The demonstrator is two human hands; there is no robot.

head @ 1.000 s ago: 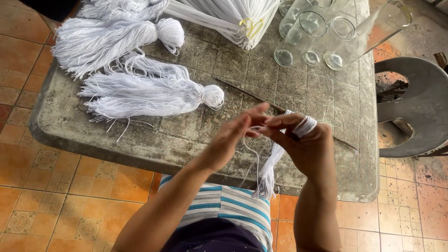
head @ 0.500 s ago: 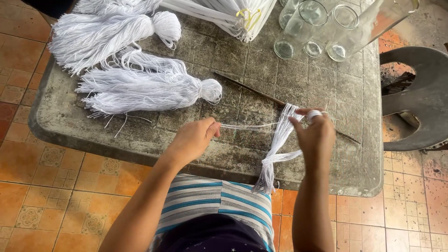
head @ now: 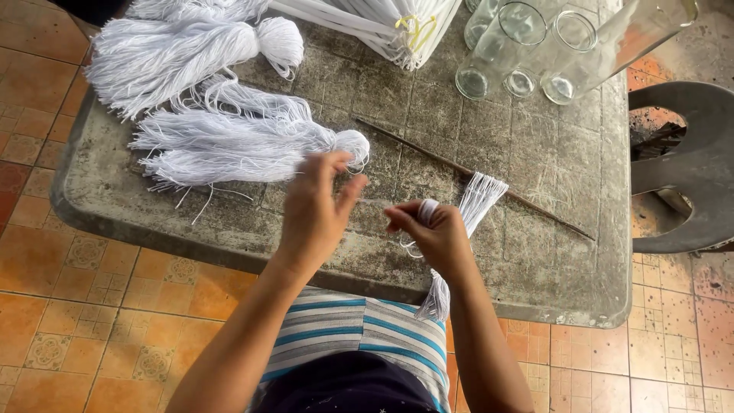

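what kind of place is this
Probably a home craft workspace, perhaps a patio: a worn concrete table on orange floor tiles, with finished white yarn tassels and empty glass jars.

Bare forearms, no sleeves in view, no rings or watch visible on left hand (head: 315, 210) or right hand (head: 440, 235). Striped top (head: 359, 336) — grey-white with blue bands. Dark garment (head: 348, 391) below — detail unclear.

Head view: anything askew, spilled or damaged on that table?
The clear glass jars lie tipped on their sides at the far right, nothing spilled. A thin dark stick lies diagonally. The grey table is stained and worn. The right hand holds a white thread bundle.
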